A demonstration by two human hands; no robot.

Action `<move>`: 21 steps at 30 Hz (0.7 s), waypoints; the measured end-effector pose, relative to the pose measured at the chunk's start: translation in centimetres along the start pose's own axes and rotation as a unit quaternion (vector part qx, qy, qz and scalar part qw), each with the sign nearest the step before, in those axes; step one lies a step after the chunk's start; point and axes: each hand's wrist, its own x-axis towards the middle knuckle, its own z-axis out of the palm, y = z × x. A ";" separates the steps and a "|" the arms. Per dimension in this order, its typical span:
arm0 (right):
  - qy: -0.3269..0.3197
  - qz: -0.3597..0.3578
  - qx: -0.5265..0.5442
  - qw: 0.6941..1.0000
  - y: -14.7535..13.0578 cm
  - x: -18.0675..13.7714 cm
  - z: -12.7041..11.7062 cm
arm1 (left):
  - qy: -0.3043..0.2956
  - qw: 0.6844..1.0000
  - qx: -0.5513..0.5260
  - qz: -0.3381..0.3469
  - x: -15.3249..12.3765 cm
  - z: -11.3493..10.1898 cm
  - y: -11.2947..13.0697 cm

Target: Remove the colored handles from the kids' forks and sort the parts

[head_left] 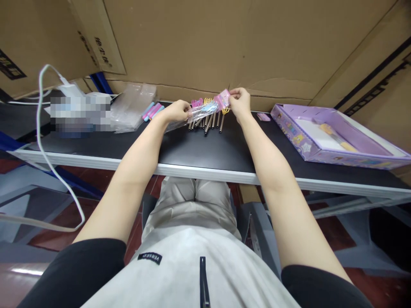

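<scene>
Both hands hold a transparent plastic bag [195, 114] stretched between them over the black tabletop. My left hand [177, 111] is closed, pinching the bag at its left part. My right hand [240, 102] is closed on a pink printed card [224, 98] at the bag's right end. Something light blue shows through the plastic; I cannot make out its whole shape. Just under and behind the bag lie several back scratchers [209, 124] with pink and yellow claw-shaped heads and thin metal rods. The bag hides part of them.
Pink and blue handles [153, 111] lie left of my left hand, beside a stack of transparent bags [133, 105]. A white cable [39, 115] loops at the left. Rightward are another pink card [263, 116] and a purple box [310, 149] holding a yellow item. Cardboard [205, 47] stands behind.
</scene>
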 end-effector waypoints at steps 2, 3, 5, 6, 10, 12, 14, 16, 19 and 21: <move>0.067 -0.027 -0.003 0.997 0.0 0.1 0.0 | 0.028 0.999 -0.035 -0.004 -0.1 0.1 0.5; 0.087 -0.035 0.001 0.996 -0.1 0.0 0.1 | 0.050 0.998 -0.048 -0.001 -0.1 0.2 0.7; 0.092 -0.033 0.016 0.995 -0.6 -0.2 0.3 | 0.107 0.991 -0.078 0.005 0.1 0.3 0.9; 0.089 -0.030 0.026 0.995 -0.9 -0.5 0.4 | 0.140 0.985 -0.098 0.005 0.4 0.4 0.8; 0.020 -0.015 0.059 0.998 -2.7 -2.3 1.0 | 0.242 0.948 -0.202 -0.026 1.7 0.6 -0.3; -0.037 -0.014 0.073 0.997 -3.7 -3.5 1.4 | 0.255 0.932 -0.250 -0.056 2.3 0.7 -1.0; -0.091 -0.024 0.083 0.992 -4.4 -4.5 1.7 | 0.255 0.918 -0.291 -0.088 2.6 0.8 -1.5; -0.142 -0.032 0.083 0.986 -4.8 -5.2 2.1 | 0.254 0.904 -0.325 -0.113 2.8 0.9 -1.6; -0.213 -0.018 0.071 0.974 -4.9 -5.4 2.5 | 0.265 0.877 -0.375 -0.143 2.5 1.0 -1.2; -0.245 -0.012 0.067 0.967 -4.5 -5.1 2.7 | 0.281 0.859 -0.398 -0.158 2.3 1.1 -0.7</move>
